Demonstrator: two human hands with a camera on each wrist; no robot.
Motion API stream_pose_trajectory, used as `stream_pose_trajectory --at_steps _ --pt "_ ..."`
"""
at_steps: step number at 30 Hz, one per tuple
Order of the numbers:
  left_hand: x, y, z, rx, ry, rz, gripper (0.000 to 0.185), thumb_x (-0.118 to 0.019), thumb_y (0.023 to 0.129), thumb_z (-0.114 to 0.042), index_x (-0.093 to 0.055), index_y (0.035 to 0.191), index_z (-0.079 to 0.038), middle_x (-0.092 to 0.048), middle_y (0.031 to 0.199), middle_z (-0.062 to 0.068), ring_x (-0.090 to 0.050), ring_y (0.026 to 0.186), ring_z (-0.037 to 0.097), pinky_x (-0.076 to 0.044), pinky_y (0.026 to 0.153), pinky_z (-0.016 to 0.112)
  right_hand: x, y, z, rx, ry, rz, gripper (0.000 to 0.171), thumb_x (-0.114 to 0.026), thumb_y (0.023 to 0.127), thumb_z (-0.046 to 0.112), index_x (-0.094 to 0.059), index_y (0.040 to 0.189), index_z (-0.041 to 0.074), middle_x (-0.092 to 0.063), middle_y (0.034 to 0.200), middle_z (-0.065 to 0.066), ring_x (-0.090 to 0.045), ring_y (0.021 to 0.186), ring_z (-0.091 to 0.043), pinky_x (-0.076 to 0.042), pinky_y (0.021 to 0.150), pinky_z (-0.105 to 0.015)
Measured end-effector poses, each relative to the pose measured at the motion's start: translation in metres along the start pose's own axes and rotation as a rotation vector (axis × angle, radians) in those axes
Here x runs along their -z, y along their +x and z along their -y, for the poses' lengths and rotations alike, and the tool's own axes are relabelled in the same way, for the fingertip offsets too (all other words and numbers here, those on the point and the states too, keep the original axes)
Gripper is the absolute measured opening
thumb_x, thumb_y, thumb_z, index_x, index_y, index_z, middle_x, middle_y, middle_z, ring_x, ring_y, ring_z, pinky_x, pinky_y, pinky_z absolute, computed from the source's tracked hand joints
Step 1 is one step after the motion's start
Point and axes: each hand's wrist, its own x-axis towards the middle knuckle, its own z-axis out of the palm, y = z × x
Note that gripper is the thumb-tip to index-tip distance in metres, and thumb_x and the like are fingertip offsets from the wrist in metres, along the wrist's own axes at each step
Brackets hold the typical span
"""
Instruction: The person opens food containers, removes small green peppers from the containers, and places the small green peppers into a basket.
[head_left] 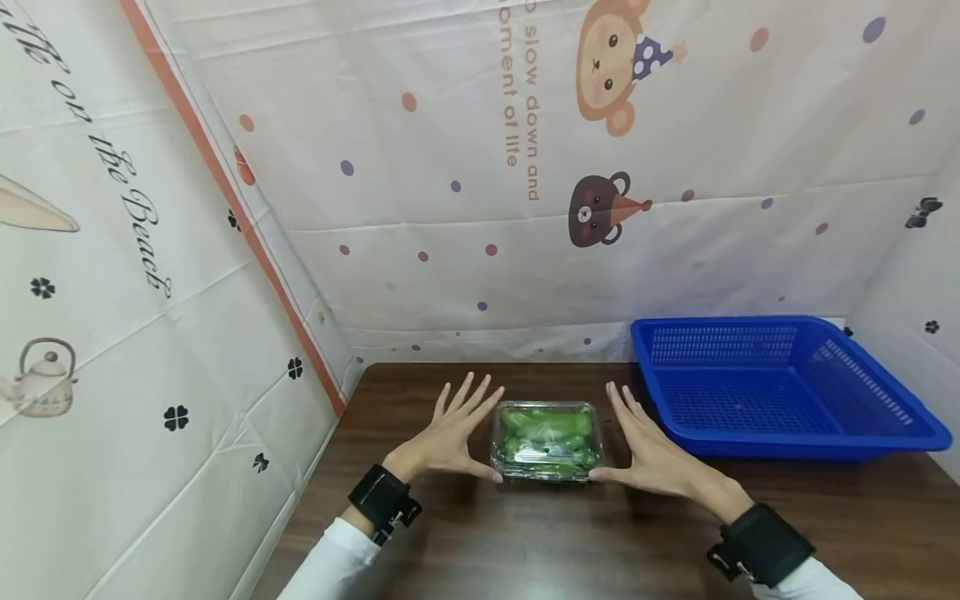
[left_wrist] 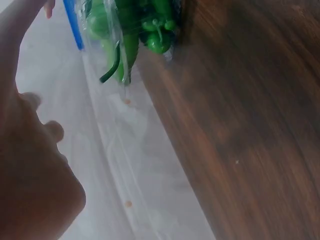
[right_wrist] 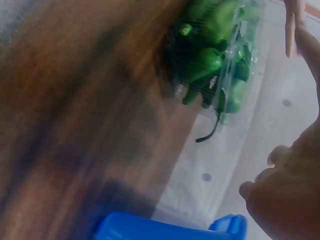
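Observation:
A clear plastic clamshell box (head_left: 547,442) of green peppers sits on the dark wooden table. To its left, my left hand (head_left: 450,433) has its fingers spread, thumb tip near the box's front left corner. On the other side my right hand (head_left: 656,450) is spread too, its thumb tip at the front right corner. Peppers (left_wrist: 157,40) show through the plastic in the left wrist view, one dark stem poking out at the side. The right wrist view has the same box (right_wrist: 220,60) beyond the right hand (right_wrist: 290,180). Neither hand's fingers are curled round it.
A blue plastic basket (head_left: 787,392) with slotted walls stands at the right, close beyond my right hand. Printed white cloth (head_left: 465,275) hangs behind the table (head_left: 517,542) and along both sides. Black bands (head_left: 768,542) wrap both wrists.

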Motion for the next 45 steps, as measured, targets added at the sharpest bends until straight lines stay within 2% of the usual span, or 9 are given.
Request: stream_pose_trajectory --at_steps 3,9,15,22,27,30,33,38,45 --pt "-0.005 0.005 -0.003 -0.009 -0.007 0.041 0.129 -0.083 0.074 -0.063 -0.005 0.167 -0.018 0.013 0.172 0.011 0.014 0.158 0.038 0.005 0.122 0.072 -0.007 -0.003 -0.005 -0.006 0.046 0.015 0.132 -0.084 0.081 0.05 0.009 0.164 0.006 0.003 0.17 -0.029 0.001 0.155 -0.054 -0.018 0.115 -0.078" --pt "-0.018 0.012 -0.005 -0.004 -0.033 0.088 0.135 -0.084 0.074 -0.063 0.007 0.166 -0.024 0.02 0.17 0.011 0.019 0.157 0.038 0.005 0.123 0.072 -0.026 -0.005 -0.013 -0.01 0.059 0.028 0.135 -0.088 0.077 0.046 0.004 0.162 -0.002 0.004 0.167 -0.035 0.001 0.152 -0.057 -0.014 0.115 -0.078" --pt "-0.028 0.014 -0.004 -0.005 -0.069 0.089 0.136 -0.085 0.074 -0.06 0.009 0.165 -0.024 0.022 0.17 0.012 0.018 0.157 0.038 0.004 0.122 0.073 -0.04 0.002 -0.014 -0.093 0.133 0.07 0.14 -0.088 0.078 0.047 0.016 0.162 0.004 0.013 0.165 -0.037 0.001 0.151 -0.06 -0.018 0.114 -0.078" --pt "-0.035 0.024 -0.006 0.013 -0.066 0.136 0.124 -0.081 0.08 -0.06 -0.001 0.167 -0.024 0.011 0.172 0.015 -0.004 0.16 0.036 0.001 0.122 0.074 -0.038 0.014 -0.017 -0.129 0.228 0.051 0.145 -0.091 0.076 0.041 0.02 0.16 0.001 0.012 0.162 -0.042 -0.001 0.148 -0.063 -0.024 0.113 -0.078" --pt "-0.038 0.035 -0.007 0.009 -0.092 0.114 0.114 -0.078 0.084 -0.057 -0.004 0.166 -0.029 0.006 0.173 0.013 -0.008 0.161 0.031 0.001 0.123 0.071 -0.033 0.018 -0.02 -0.185 0.261 0.033 0.147 -0.093 0.073 0.037 0.019 0.159 -0.002 0.012 0.16 -0.045 -0.001 0.147 -0.066 -0.025 0.112 -0.078" --pt "-0.04 0.035 -0.008 0.008 -0.086 0.105 0.113 -0.077 0.085 -0.058 -0.005 0.166 -0.029 0.004 0.173 0.015 -0.009 0.161 0.032 -0.002 0.122 0.072 -0.037 0.019 -0.019 -0.246 0.3 0.05 0.145 -0.092 0.074 0.035 0.019 0.159 -0.003 0.011 0.161 -0.045 0.003 0.147 -0.066 -0.02 0.112 -0.08" --pt "-0.04 0.032 -0.008 0.017 -0.07 0.096 0.109 -0.075 0.087 -0.058 -0.007 0.166 -0.029 0.002 0.173 0.017 -0.012 0.16 0.033 -0.005 0.122 0.072 -0.044 0.021 -0.017 -0.264 0.421 0.042 0.139 -0.09 0.077 0.029 0.017 0.159 -0.003 -0.001 0.163 -0.042 -0.01 0.149 -0.061 -0.023 0.115 -0.076" --pt "-0.039 0.025 -0.008 0.014 -0.021 0.054 0.1 -0.07 0.089 -0.062 -0.015 0.166 -0.027 -0.005 0.172 0.02 -0.021 0.158 0.031 -0.007 0.126 0.066 -0.055 0.022 -0.013 -0.276 0.62 0.012 0.129 -0.085 0.084 0.021 0.016 0.161 0.004 -0.016 0.164 -0.035 -0.037 0.144 -0.052 -0.033 0.117 -0.061" --pt "-0.039 0.007 -0.007 -0.078 0.045 -0.096 0.083 -0.071 0.088 -0.06 -0.045 0.156 -0.019 -0.034 0.16 0.031 -0.048 0.144 0.034 -0.035 0.122 0.054 -0.064 0.021 -0.003 -0.355 0.638 0.041 0.131 -0.085 0.084 0.022 0.02 0.161 0.007 -0.007 0.166 -0.035 -0.027 0.147 -0.056 -0.028 0.119 -0.067"
